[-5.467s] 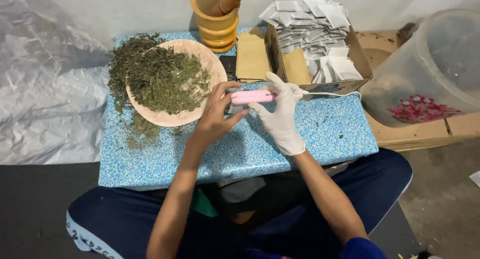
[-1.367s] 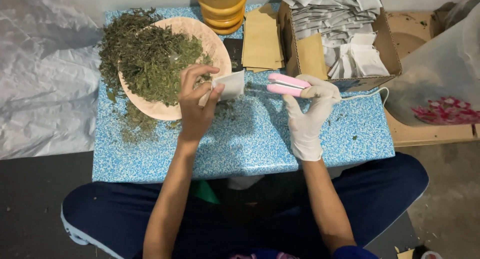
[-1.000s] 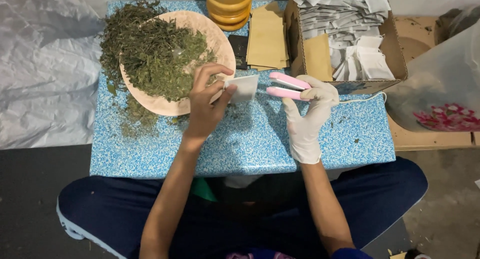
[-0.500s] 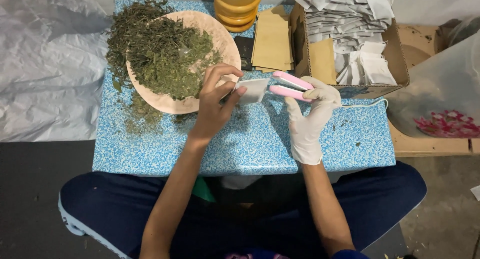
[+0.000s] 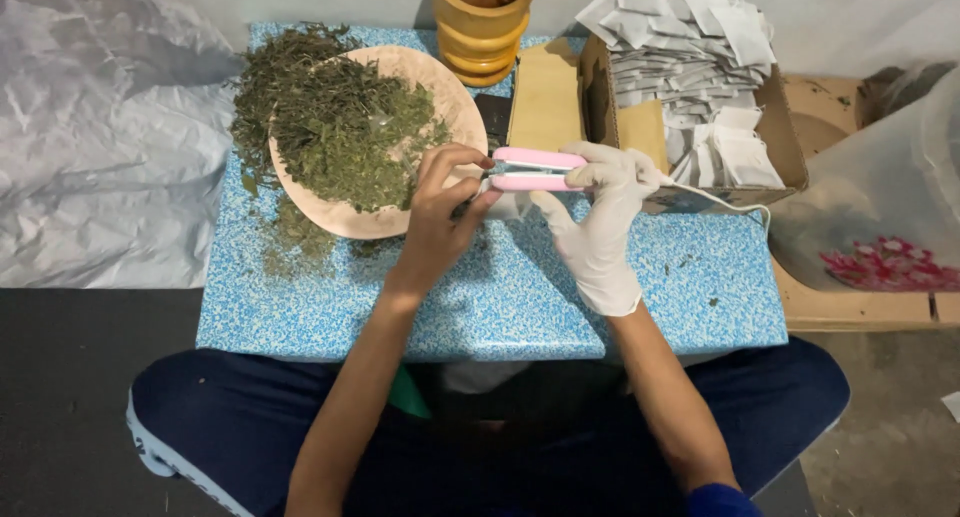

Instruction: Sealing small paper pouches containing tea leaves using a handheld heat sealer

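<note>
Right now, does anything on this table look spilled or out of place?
Yes. Dried green herbs overflow the pink plate onto the blue speckled table at its left and near edge. Stray flecks lie farther right.

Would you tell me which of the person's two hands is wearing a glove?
The right hand, in a white glove, grips the pink sealer; the left hand is bare.
</note>
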